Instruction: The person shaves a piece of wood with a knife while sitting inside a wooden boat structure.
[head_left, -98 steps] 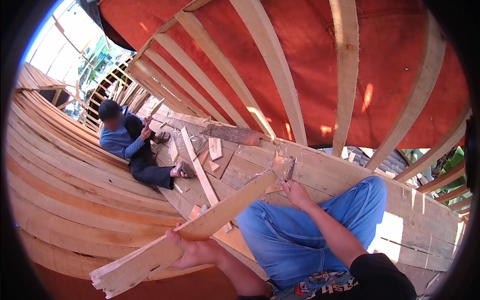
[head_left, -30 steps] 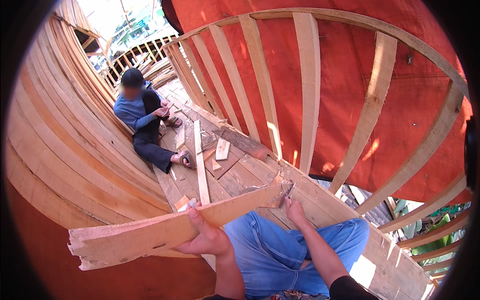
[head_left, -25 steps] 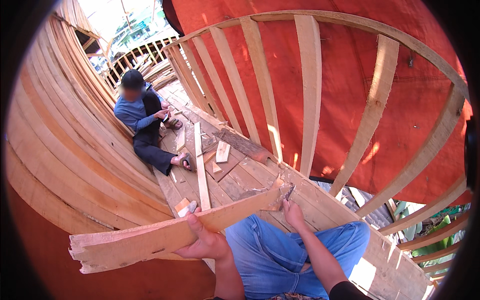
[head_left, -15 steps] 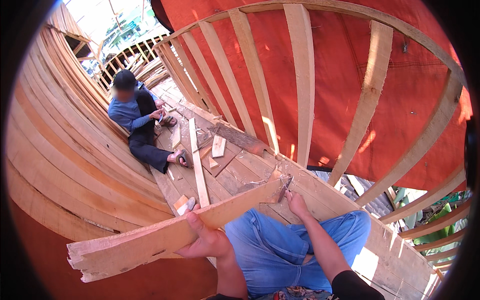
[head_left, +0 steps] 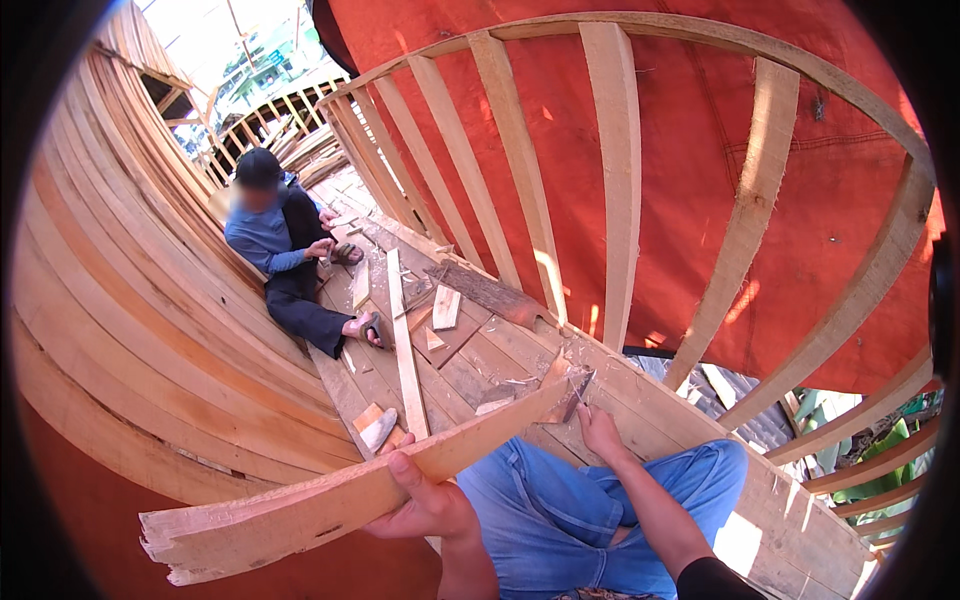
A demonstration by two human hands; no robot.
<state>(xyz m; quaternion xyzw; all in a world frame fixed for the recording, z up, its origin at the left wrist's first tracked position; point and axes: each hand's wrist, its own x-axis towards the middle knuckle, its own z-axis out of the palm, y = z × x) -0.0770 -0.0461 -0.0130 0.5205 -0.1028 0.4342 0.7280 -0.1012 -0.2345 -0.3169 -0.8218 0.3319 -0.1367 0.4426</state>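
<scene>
1. Head view: sat on the planked floor (head_left: 500,355) of a wooden boat hull, blue-jeaned legs stretched out, with a long curved plank (head_left: 350,490) held across the lap as the landmark here.
2. Left hand (head_left: 425,505) wrapped closed around the plank's middle, thumb on top, fingers curled underneath.
3. Right hand (head_left: 600,430) closed on a small dark blade-like tool (head_left: 578,393), set against the plank's far tip; exact kind of tool too small to tell.
4. Plank ran from a ragged broad end at the lower left, up and rightward to a narrow tip just above the right knee, clear of the floor along the held stretch.
5. Beyond the plank's tip, lay a thin long batten (head_left: 403,345) and short offcuts (head_left: 445,305) scattered on the floor.
6. Further beyond, a second person (head_left: 285,255) in a blue top sat against the curved hull planking (head_left: 130,300), hands together near the lap.
7. Right of the plank, upright hull ribs (head_left: 620,180) stood against an orange tarpaulin (head_left: 690,150).
</scene>
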